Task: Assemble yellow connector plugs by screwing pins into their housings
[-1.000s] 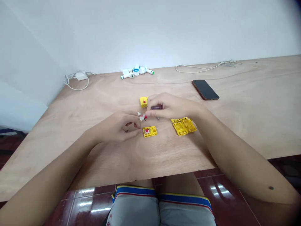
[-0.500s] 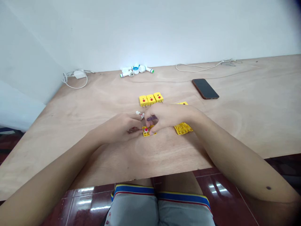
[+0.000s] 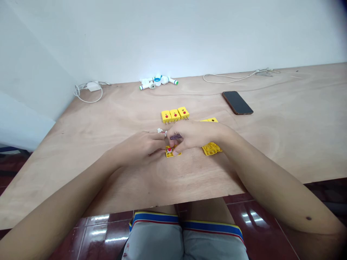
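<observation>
An open yellow plastic plug housing (image 3: 169,155) lies on the table before me, a round red button set in its left part. At its left edge the fingers of my left hand (image 3: 145,146) are closed against it. My right hand (image 3: 189,135) arches over its right part, thumb and fingertips down on it. A narrow dark purple ribbed piece, perhaps a tool handle (image 3: 176,137), is tucked in the right hand. What the fingertips pinch inside the housing is hidden. Small white parts (image 3: 159,130) lie just beyond my left fingers.
Three yellow plugs with red buttons (image 3: 175,115) stand in a row behind my hands. Yellow housing halves (image 3: 211,148) lie right, partly under my forearm, with more yellow pieces (image 3: 213,120) behind it. Farther back are a phone (image 3: 237,103), white-and-blue fittings (image 3: 157,81) and white cables (image 3: 92,86).
My left fingers have drawn closer together at the housing's edge. The right hand stays nearly in place; the whole view has shifted slightly.
</observation>
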Demonstrator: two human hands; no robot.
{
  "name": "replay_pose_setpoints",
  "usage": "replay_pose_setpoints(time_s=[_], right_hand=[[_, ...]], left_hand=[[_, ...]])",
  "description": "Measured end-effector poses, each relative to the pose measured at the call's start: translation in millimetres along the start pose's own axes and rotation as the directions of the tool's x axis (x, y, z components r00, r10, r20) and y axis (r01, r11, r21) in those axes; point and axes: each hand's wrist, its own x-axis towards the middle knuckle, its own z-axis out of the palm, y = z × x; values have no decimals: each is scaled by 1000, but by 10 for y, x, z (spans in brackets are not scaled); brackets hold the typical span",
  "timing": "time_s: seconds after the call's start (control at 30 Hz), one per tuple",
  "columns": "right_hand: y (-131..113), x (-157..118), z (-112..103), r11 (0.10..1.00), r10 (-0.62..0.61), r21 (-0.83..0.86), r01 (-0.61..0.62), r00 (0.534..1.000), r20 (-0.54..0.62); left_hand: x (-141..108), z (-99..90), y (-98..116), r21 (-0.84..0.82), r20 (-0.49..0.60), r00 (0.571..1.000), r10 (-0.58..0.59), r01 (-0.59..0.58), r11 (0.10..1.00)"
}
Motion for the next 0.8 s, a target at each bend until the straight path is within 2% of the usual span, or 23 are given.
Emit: replay_pose_setpoints(time_s=[0.23,0.43,0.53,0.63,0.7,0.8], right_hand=[[-28,1,-14,1000,22,-6,-22,1000,15],[-40,-16,-15,998,59,-18,-58,998,21],[-36,-20,-18,999,48,2,-48,999,25],[-40,-23,-23,999,40,12,-40,999,28],[-44,-25,-28,999,31,13,-32,999,31],[-48,-27,-34,1000,10,14,-10,1000,24]], left_hand=[[9,-6,-15,60,-22,999,35,-34,998],[14,-161,15,171,-115,992,44,-23,985],[-74,-246,-151,192,-176,984,-30,65,979],[-211,-331,-403,120,-185,973,-139,162,979],[-288,-388,-536,80,-167,967,-191,207,975],[-344,-450,-620,18,-69,960,-270,272,962]])
